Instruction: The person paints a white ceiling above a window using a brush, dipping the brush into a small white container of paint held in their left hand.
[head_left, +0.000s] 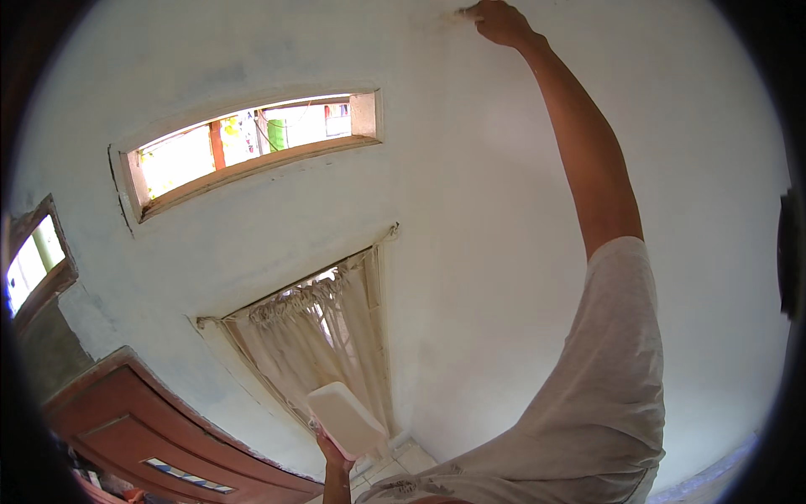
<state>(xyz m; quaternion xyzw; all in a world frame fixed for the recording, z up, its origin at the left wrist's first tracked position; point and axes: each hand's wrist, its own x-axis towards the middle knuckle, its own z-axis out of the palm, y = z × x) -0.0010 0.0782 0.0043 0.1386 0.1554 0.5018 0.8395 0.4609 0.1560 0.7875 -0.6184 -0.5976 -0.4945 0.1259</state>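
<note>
My right arm is stretched high up, and my right hand (504,25) is closed on what looks like a paintbrush (460,14). Its pale tip meets the white wall near a vertical corner; most of it is hidden by my fingers. Low down, my left hand (334,454) grips a white rectangular plastic tub (346,420) from its side. The tub is tilted, and what it contains does not show from here.
A long narrow window opening (260,164) sits in the left wall, above a smaller window with a gathered beige curtain (315,328). A reddish-brown door (168,428) is at lower left, and pale floor tiles (411,458) show below.
</note>
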